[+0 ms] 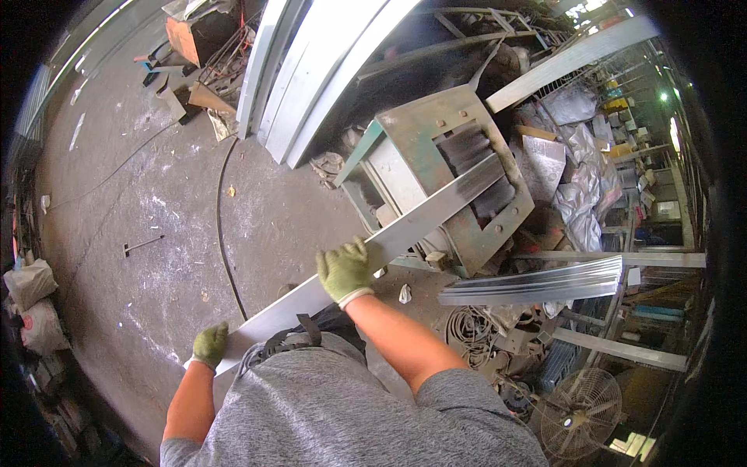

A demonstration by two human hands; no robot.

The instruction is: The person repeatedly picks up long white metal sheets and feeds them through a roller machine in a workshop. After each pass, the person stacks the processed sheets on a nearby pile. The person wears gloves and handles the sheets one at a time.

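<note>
A long flat silver metal profile (424, 216) runs slantwise in front of my body, from the lower left up to the right. My left hand (210, 346), in a green work glove, is closed round it close to its near end. Further along, my right hand (344, 271) lies over the profile in a matching glove, its fingers bent over the edge. The far end reaches the opening of a worn green-grey machine (436, 128), among dark ribbed strips (467, 152). What lies inside the opening is hidden.
Long pale metal profiles (323, 70) stand beyond the machine's left side. A bundle of shiny profiles (537, 284) lies on the right, above coiled cable (471, 335) and a caged fan (580, 416). A dark hose (222, 218) and a T-shaped tool (144, 244) lie on the floor.
</note>
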